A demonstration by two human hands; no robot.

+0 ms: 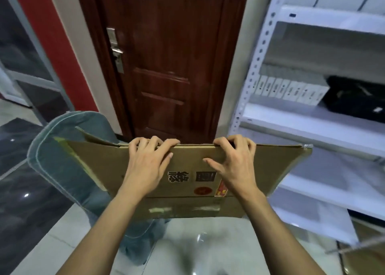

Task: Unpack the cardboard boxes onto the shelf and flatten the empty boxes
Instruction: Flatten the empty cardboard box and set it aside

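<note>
A brown cardboard box (187,204), flattened, is held up in front of me above the floor, with black printed characters and a red sticker on its near face. My left hand (146,160) grips its far top edge, fingers curled over the edge. My right hand (236,162) grips the same edge a little to the right, thumb spread on the near face. One flap sticks out at the far left. The white metal shelf (308,120) stands to the right and holds a row of small white boxes (289,88).
A dark wooden door (166,56) is straight ahead. A teal padded chair (68,156) sits under the box's left part. A black bag (358,97) lies on the shelf. More cardboard (366,251) shows at the bottom right. The floor is glossy tile.
</note>
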